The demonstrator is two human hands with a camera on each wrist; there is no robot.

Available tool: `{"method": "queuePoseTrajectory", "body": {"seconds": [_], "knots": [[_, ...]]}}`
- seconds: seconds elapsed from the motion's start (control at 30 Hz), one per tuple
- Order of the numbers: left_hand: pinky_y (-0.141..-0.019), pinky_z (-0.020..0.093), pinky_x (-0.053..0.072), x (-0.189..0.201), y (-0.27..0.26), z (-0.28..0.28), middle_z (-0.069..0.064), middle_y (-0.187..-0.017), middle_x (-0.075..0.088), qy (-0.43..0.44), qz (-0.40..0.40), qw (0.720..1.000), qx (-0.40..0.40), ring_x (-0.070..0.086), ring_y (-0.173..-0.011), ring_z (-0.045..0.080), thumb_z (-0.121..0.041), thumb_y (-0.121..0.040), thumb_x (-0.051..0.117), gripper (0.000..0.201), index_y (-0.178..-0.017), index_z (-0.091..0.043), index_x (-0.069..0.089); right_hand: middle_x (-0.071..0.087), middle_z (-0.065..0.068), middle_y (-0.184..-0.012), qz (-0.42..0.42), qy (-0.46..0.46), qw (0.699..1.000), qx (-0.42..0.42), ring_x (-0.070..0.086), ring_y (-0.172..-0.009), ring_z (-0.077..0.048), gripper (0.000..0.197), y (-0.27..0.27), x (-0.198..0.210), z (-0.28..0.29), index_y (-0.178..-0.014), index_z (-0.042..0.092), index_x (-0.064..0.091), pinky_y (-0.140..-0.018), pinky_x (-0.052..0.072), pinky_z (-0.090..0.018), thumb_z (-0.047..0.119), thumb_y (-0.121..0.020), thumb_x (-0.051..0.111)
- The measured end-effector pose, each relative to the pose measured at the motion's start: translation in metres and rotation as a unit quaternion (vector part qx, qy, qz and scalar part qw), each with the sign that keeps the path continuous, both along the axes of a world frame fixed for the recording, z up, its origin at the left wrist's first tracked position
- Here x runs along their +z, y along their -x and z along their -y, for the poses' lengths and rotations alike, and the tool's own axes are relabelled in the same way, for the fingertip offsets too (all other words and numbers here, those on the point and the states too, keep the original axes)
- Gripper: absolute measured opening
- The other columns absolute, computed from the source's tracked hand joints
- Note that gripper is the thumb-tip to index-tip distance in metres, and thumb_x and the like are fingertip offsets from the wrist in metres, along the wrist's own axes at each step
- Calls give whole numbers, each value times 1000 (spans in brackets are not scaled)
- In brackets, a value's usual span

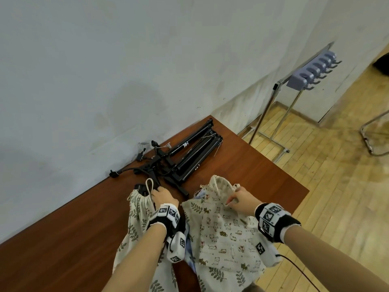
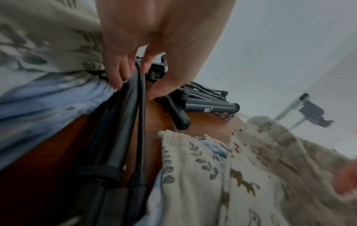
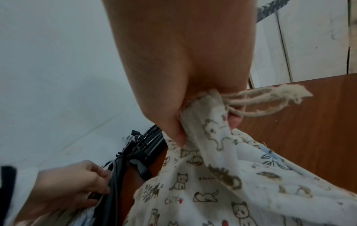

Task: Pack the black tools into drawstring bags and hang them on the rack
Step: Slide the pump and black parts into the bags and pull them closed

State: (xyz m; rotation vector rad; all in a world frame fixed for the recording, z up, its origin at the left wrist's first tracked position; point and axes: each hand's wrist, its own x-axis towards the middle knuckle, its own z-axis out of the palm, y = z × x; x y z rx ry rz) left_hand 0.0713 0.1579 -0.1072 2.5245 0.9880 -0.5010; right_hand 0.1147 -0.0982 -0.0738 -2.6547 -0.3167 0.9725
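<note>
On the brown wooden counter (image 1: 248, 165), our left hand (image 1: 163, 196) grips a slim black folded tool (image 2: 123, 130) at the gathered mouth of a cream leaf-print drawstring bag (image 1: 136, 211). Our right hand (image 1: 242, 199) pinches the hem of a cream cat-print drawstring bag (image 1: 227, 234). More black folded tools (image 1: 189, 152) lie by the wall; the metal rack with lilac hooks (image 1: 311, 70) stands well apart.

Head view high, looking down on table (image 1: 263, 165); wrist views close along fingers, sharing bags (image 3: 212, 191).

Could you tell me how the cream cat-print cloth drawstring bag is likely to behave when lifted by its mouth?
The cream cat-print cloth drawstring bag will probably hang limp: it already drapes in folds over the brown table edge. It looks flat, so likely empty and light. Where the right hand pinches, the cloth bunches, suggesting a non-slippery grip.
</note>
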Motion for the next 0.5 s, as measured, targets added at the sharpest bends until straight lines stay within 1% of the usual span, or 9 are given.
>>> {"method": "queuePoseTrajectory", "body": {"seconds": [0.1, 0.2, 0.23, 0.27, 0.33, 0.37, 0.4, 0.47, 0.5], "knots": [[-99, 32, 41, 1, -10, -2, 21, -129, 50, 6, 7, 1000, 18, 51, -119, 30, -19, -84, 60, 59, -131, 4, 32, 37, -4, -125, -15, -4, 1000, -5, 49, -107, -18, 24, -4, -2, 3, -112, 19, 68, -99, 43, -29, 28, -96, 51], [-91, 31, 47, -2, -16, -5, 24, -132, 49, 44, -8, 998, 50, 56, -117, 30, -21, -87, 59, 70, -138, 11, 22, 41, -4, -122, -8, -4, 1000, -7, 48, -104, -17, 23, -6, -4, 7, -112, 24, 66, -100, 42, -29, 27, -98, 48], [-91, 31, 48, 1, -16, -6, 24, -134, 47, 55, -18, 997, 60, 55, -118, 30, -22, -89, 58, 71, -139, 13, 21, 42, -4, -122, -7, -2, 1000, -6, 47, -104, -16, 25, -6, -6, 9, -114, 24, 65, -100, 42, -29, 25, -98, 47], [-90, 33, 48, 1, -17, -8, 23, -133, 49, 64, -32, 996, 56, 55, -118, 31, -21, -89, 59, 66, -137, 13, 28, 42, -4, -121, -6, -3, 1000, -5, 45, -104, -15, 26, -6, -8, 10, -115, 23, 65, -101, 41, -29, 25, -98, 46], [-80, 33, 47, 6, -18, -16, 15, -118, 57, 114, -29, 991, 55, 56, -116, 32, -17, -87, 62, 42, -123, 3, 51, 42, -2, -117, -1, -5, 1000, -3, 40, -104, -13, 27, -6, -10, 12, -116, 21, 64, -101, 40, -28, 24, -98, 44], [-70, 29, 45, 9, -19, -21, 12, -104, 57, 132, -32, 989, 66, 59, -110, 31, -17, -86, 65, 28, -109, -4, 56, 41, -2, -115, -5, -5, 1000, -3, 38, -104, -13, 28, -5, -10, 12, -117, 20, 64, -101, 39, -28, 25, -99, 44], [-62, 25, 43, 8, -20, -31, 10, -92, 56, 157, -48, 984, 73, 64, -97, 30, -19, -82, 68, 21, -94, -6, 57, 41, -1, -114, -11, -6, 1000, -4, 39, -104, -13, 28, -5, -11, 12, -117, 20, 64, -100, 40, -28, 25, -99, 44], [-60, 24, 46, 4, -31, -45, 10, -75, 62, 220, -85, 967, 99, 62, -67, 25, -28, -65, 77, 31, -73, -4, 61, 40, -1, -115, -19, -11, 1000, -2, 42, -104, -14, 30, -4, -9, 13, -120, 21, 63, -100, 40, -27, 27, -99, 43], [-64, 26, 53, -9, -39, -53, 12, -74, 66, 241, -79, 958, 137, 62, -62, 24, -32, -51, 80, 35, -66, -4, 65, 40, -2, -117, -23, -12, 1000, 6, 43, -104, -15, 30, -4, -7, 14, -122, 21, 61, -99, 40, -27, 28, -99, 43]]}}
